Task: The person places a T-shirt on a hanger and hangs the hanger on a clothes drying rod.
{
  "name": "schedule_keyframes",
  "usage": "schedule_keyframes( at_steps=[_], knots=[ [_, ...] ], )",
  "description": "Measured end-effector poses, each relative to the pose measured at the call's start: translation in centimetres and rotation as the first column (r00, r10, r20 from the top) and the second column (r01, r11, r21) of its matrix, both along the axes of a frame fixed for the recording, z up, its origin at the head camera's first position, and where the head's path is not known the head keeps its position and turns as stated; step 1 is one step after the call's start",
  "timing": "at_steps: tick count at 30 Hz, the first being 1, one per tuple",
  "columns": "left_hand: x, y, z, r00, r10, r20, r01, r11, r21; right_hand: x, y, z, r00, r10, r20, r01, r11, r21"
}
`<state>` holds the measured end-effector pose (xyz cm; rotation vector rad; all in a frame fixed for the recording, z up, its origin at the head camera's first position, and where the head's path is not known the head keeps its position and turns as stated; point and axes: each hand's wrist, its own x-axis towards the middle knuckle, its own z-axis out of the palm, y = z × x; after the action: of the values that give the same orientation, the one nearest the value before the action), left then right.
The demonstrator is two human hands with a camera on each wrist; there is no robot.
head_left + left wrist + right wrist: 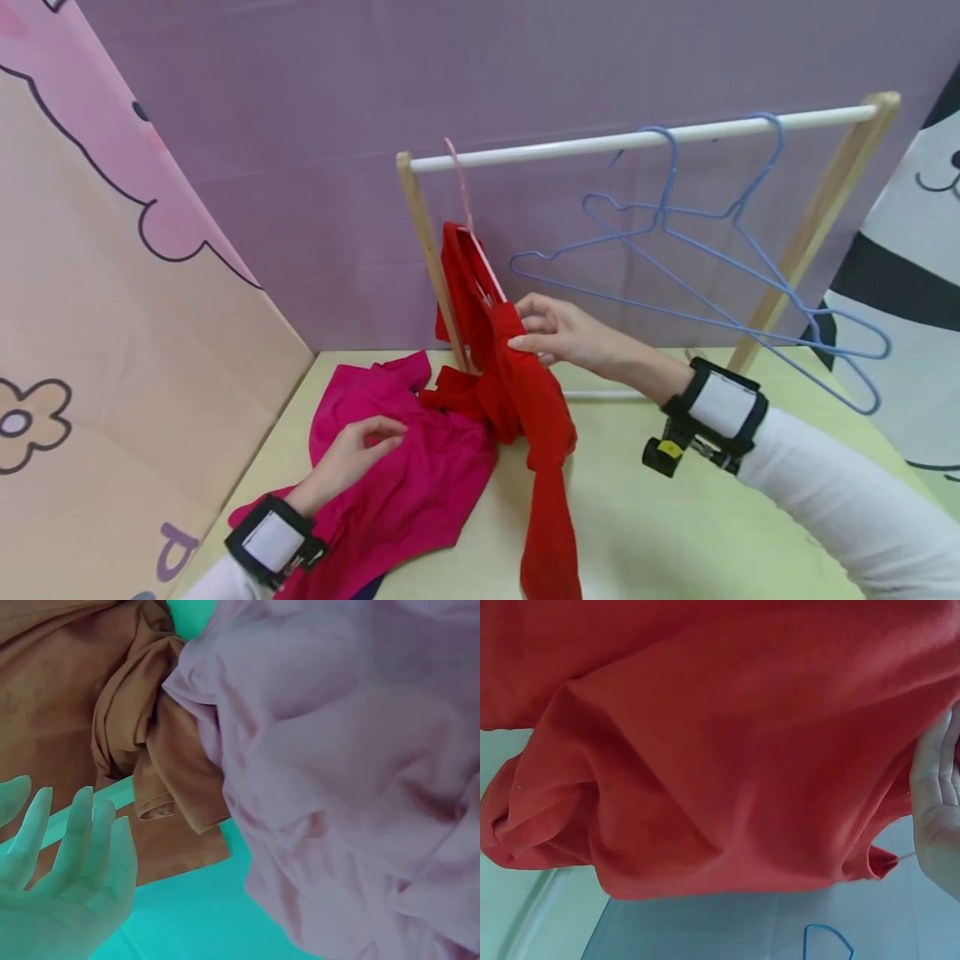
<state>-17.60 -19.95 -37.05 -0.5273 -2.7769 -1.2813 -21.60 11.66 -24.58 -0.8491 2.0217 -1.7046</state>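
A red long-sleeved garment (517,367) hangs on a pink hanger (483,258), which is hooked at the left end of the white rail. My right hand (558,333) pinches the garment near its shoulder, thumb in front and fingers toward the back. In the right wrist view, red cloth (727,772) fills most of the picture, and my right hand (937,817) shows at its edge. My left hand (356,458) is over a crumpled magenta garment (420,492), fingers loosely bent around nothing. The left wrist view has shifted colours; there my left hand (71,877) lies beside the cloth.
A small rack with wooden posts (817,225) and a white rail (555,150) stands at the back of the pale yellow table (675,517). Blue hangers (667,221) hang on the rail, right of my right hand. A printed panel (112,333) borders the left side.
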Motion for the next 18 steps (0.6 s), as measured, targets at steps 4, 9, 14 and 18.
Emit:
schedule_keyframes(
  at_steps=[4,9,14,18],
  knots=[
    [0.1,-0.3,-0.6,0.997,-0.058,0.060,0.059,0.998,-0.024,-0.3,0.4,-0.5,0.998,-0.043,-0.052,0.047,0.996,0.081],
    [0.2,-0.5,-1.6,0.971,-0.185,0.154,0.202,0.974,-0.104,-0.8,1.2,-1.0,0.990,-0.066,-0.121,0.080,0.990,0.113],
    [0.7,-0.6,-2.4,0.936,-0.245,0.253,0.301,0.929,-0.216,-1.0,2.1,-1.1,0.954,-0.135,-0.268,0.186,0.967,0.175],
    [1.3,-0.7,-2.8,0.940,-0.204,0.272,0.299,0.877,-0.375,-0.8,2.9,-0.7,0.895,-0.201,-0.398,0.304,0.928,0.216]
  ],
)
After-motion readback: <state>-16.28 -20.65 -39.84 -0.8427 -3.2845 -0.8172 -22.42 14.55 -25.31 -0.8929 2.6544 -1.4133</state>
